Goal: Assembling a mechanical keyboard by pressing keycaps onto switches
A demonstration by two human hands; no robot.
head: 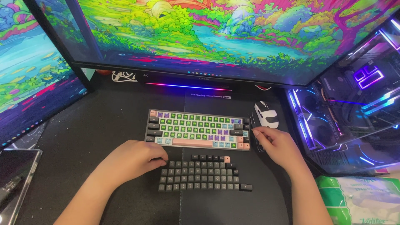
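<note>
Lying right of the right hand (280,146), a green-and-white packet (361,199) is seen. Loose grey keycaps (199,175) are touched by the curled left hand (132,159); a thin wire tool (252,121) is pinched by the right. Beyond sit a colourful keyboard (197,130), white mouse (266,114), black mat (104,121), bright monitors (216,37).

Keyboard (198,129) behind loose keycaps (200,175), mouse (266,114) to its right, monitor (208,33) behind all.
</note>
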